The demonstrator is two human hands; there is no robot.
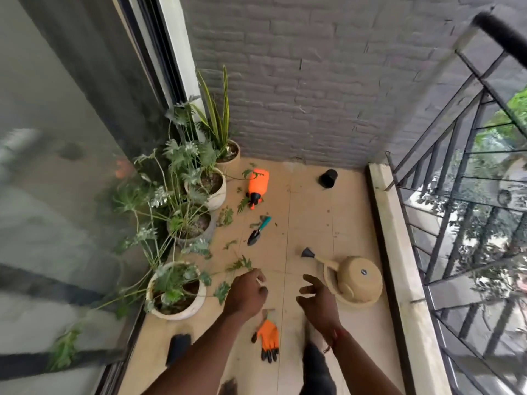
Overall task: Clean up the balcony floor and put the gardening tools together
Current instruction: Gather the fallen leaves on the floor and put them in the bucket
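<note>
Nearest on the beige tiled balcony floor point(308, 218) lies an orange gardening glove with black fingertips point(267, 339), flat between the two forearms. Just beyond it, the left hand point(246, 292) has its fingers curled, the tips meeting a thin green leafy stem point(241, 264) that runs across from the round white ceramic plant pot point(176, 293). Whether the stem is actually pinched cannot be told. The right hand point(316, 297) hovers with fingers spread and loose, holding nothing. The beige plastic watering can point(355, 280) sits just to its right, its black spout head point(308, 253) pointing away towards the middle of the floor.

Farther out, a small hand trowel with a teal handle and dark blade point(258, 230) lies among loose green leaf scraps point(225, 216), well apart from both hands. Beyond it an orange plastic spray bottle with a black nozzle point(257, 185) lies on its side, and a small black cylindrical pot point(328, 178) lies near the grey brick wall point(328, 95).
</note>
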